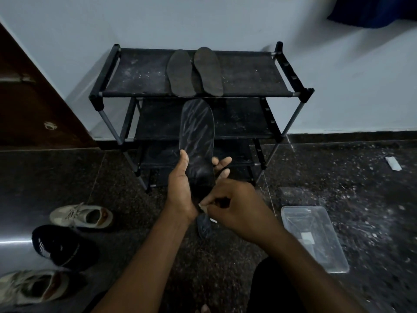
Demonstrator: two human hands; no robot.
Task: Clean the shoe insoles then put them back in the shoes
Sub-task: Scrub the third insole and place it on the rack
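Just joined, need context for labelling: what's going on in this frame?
A person appears to be wiping a shoe insole. The left hand holds a dark insole in front of a black shoe rack, while the right hand pinches what looks like a small pale wipe at its heel end. Two more insoles lie on the rack's top shelf. Three shoes sit on the floor at left, a clear plastic tub at right.

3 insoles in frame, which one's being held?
The glossy insole in the left hand; the right hand pinches a white scrap at its near end. The other two lie dull and untouched on the rack's top shelf.
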